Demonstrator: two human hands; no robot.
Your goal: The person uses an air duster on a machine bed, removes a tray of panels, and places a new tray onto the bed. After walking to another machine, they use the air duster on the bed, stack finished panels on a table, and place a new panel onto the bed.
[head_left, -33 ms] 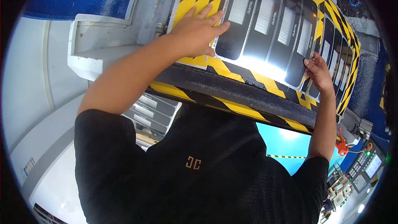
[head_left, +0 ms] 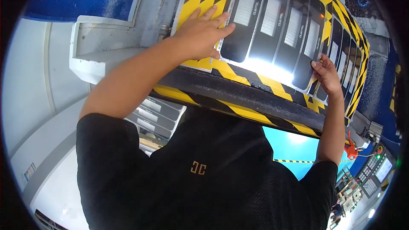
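Free room btwn the L hand (head_left: pixel 202 36) and R hand (head_left: pixel 327 76), over the row of blk panels (head_left: pixel 273 44); a hand could pass there. L hand, spread flat, blocks the striped strip (head_left: pixel 191 10) at the panels' L end; beyond, pale machine housing (head_left: pixel 96 47) walls off that side. R forearm (head_left: pixel 334 123) bars part of the front, w/ a red nozzle (head_left: pixel 351 150) just R of it. Dark rail (head_left: pixel 247 90) runs along the front edge, torso (head_left: pixel 230 153) close on the near side
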